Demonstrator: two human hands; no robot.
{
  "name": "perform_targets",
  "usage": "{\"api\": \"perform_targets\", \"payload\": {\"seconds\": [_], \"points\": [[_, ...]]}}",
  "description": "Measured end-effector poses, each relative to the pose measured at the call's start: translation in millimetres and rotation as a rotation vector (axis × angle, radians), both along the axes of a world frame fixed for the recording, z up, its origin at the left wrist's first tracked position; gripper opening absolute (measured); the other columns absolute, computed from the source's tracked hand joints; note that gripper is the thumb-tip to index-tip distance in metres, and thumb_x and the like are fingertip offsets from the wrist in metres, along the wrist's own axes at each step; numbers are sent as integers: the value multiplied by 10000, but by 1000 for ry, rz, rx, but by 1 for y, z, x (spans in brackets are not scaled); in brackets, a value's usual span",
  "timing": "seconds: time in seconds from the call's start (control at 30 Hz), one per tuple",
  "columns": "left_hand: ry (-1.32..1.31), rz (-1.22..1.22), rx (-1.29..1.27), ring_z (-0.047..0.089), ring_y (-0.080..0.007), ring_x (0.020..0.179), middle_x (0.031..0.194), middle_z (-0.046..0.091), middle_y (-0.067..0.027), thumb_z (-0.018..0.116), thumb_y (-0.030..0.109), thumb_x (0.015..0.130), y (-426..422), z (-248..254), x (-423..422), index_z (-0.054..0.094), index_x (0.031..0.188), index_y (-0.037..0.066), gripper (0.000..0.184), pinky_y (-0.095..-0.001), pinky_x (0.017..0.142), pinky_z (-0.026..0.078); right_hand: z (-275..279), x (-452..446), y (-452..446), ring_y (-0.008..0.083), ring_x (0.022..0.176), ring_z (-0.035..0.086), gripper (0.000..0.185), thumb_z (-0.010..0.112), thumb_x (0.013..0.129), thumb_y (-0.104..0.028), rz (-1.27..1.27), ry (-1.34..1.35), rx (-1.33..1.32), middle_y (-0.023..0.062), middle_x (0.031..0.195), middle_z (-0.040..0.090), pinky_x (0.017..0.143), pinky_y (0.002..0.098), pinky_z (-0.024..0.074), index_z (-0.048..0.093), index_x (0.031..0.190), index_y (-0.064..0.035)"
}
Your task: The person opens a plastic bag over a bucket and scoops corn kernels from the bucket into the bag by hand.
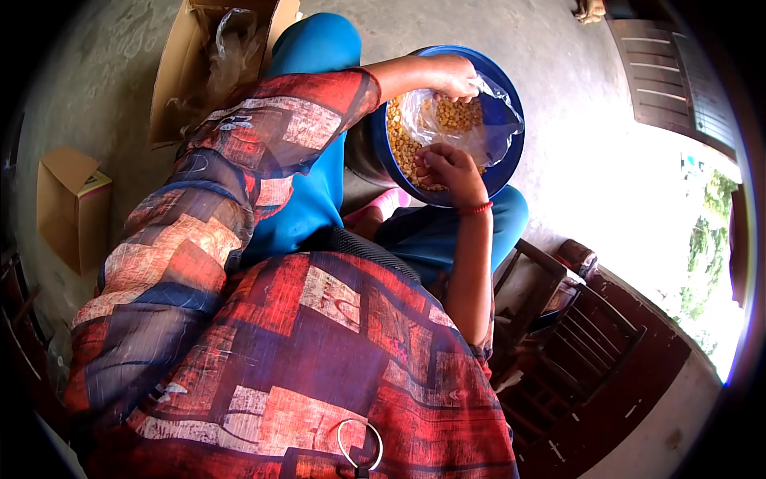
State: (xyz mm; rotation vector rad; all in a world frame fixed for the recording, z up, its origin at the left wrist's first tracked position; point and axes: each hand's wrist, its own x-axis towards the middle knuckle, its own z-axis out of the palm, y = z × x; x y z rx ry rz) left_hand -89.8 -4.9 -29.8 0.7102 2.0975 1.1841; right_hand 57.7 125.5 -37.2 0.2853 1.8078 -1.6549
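Note:
A blue round tub between my knees holds many small yellow-brown pieces, too small to name. A clear plastic bag lies open in the tub, with some of the same pieces seen in or through it. At the tub's far side my left hand is closed on the bag's upper edge. My right hand hangs over the near part of the tub, fingers curled together, close to the bag's lower edge. Whatever is between those fingers is hidden. A red band circles the right wrist.
An open cardboard box with clear plastic bags inside stands at the upper left. Another cardboard box is farther left. Dark wooden furniture stands at the lower right, near a bright doorway. An animal's paw shows at the top edge.

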Motion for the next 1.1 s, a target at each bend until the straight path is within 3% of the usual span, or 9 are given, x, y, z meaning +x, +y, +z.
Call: {"api": "perform_targets", "payload": {"seconds": [0.23, 0.33, 0.47, 0.53, 0.6, 0.7, 0.83, 0.97, 1.1], "points": [[-4, -15, 11, 554, -159, 555, 621, 571, -64, 472, 273, 813, 2, -2, 0, 609, 775, 36, 276, -297, 469, 459, 6, -22, 12, 208, 824, 594, 211, 415, 852, -44, -496, 89, -449, 124, 907, 586, 755, 293, 494, 525, 1008, 45], [5, -4, -35, 553, -164, 548, 619, 571, -66, 473, 269, 811, 3, 0, 1, 610, 768, 33, 277, -297, 464, 457, 4, -38, 18, 214, 925, 558, 277, 399, 857, -43, -575, 128, -417, 142, 1011, 560, 848, 307, 449, 480, 1105, 49], [13, -12, -7, 548, -169, 534, 617, 571, -71, 472, 265, 809, 0, 0, 0, 611, 770, 32, 275, -304, 463, 452, -6, -44, 22, 165, 904, 551, 279, 415, 850, -56, -528, 258, -183, 109, 1011, 568, 794, 262, 447, 495, 1103, 29], [28, -18, 9, 547, -170, 531, 616, 571, -74, 472, 264, 808, 0, -1, -1, 612, 773, 32, 273, -306, 462, 450, -7, -38, 25, 110, 852, 540, 274, 442, 839, -77, -248, 507, 208, 55, 990, 580, 723, 219, 433, 521, 1090, -2], [22, -18, -3, 546, -171, 528, 615, 571, -77, 476, 264, 807, 2, -2, -1, 614, 778, 34, 269, -309, 463, 447, 19, -26, 6, 68, 789, 531, 250, 467, 829, -86, -276, 449, 189, 17, 931, 587, 656, 189, 420, 551, 1055, -19], [8, -39, -9, 546, -171, 528, 619, 572, -75, 480, 265, 808, 3, 1, 1, 615, 778, 32, 271, -308, 463, 449, 16, -15, 2, 52, 713, 538, 204, 470, 834, -101, 235, 248, 239, 1, 848, 597, 589, 192, 427, 597, 985, -55], [1, -37, -12, 546, -169, 531, 623, 572, -72, 484, 267, 808, 4, -3, 0, 614, 776, 31, 271, -307, 464, 450, -40, 2, 10, 288, 736, 581, 231, 541, 777, -229, 638, 665, 735, 171, 843, 595, 691, 361, 448, 597, 957, -96], [-19, -21, -16, 544, -164, 535, 625, 573, -67, 488, 268, 808, 1, -4, 0, 614, 775, 32, 270, -309, 467, 451, -26, -2, -9, 338, 805, 565, 233, 506, 767, -268, 698, 380, 619, 191, 812, 592, 729, 409, 430, 598, 865, -78], [21, -32, -16, 543, -164, 531, 610, 569, -65, 495, 267, 806, 3, -3, 0, 614, 774, 31, 266, -307, 469, 446, -26, -3, -20, 361, 759, 554, 228, 500, 773, -243, 691, 431, 619, 199, 773, 585, 693, 426, 423, 578, 799, -31]]}}
